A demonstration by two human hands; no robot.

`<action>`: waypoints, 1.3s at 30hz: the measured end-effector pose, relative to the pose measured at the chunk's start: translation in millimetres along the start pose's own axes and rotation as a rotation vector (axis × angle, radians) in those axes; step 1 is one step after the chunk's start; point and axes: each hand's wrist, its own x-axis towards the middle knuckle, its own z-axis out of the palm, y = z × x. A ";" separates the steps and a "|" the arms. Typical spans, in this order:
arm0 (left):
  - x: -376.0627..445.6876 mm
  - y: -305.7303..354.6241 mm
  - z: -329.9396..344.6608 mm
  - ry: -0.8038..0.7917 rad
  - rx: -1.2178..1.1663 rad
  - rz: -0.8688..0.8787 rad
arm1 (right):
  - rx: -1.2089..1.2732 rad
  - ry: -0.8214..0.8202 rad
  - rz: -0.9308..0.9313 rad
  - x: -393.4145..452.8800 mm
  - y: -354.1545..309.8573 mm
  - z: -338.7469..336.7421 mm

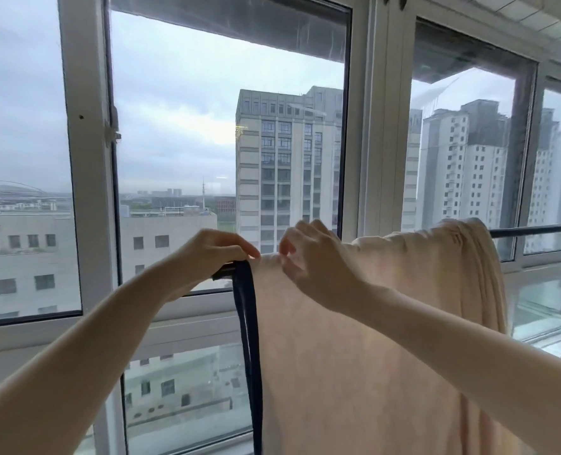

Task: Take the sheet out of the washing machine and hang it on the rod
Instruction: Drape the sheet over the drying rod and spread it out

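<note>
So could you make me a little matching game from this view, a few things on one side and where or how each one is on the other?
Things:
1. sheet
2. rod
3. left hand
4. right hand

States:
A. pinches the cloth's top, right of the corner
B. dark bar running along the window
C. cream, draped and hanging down
D. grips the corner with the dark trim

Pairs: 1-C, 2-B, 3-D, 4-A
</note>
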 end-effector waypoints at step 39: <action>-39.4 -48.9 -1.0 0.489 0.321 0.103 | -0.228 0.010 -0.185 1.7 -78.5 16.4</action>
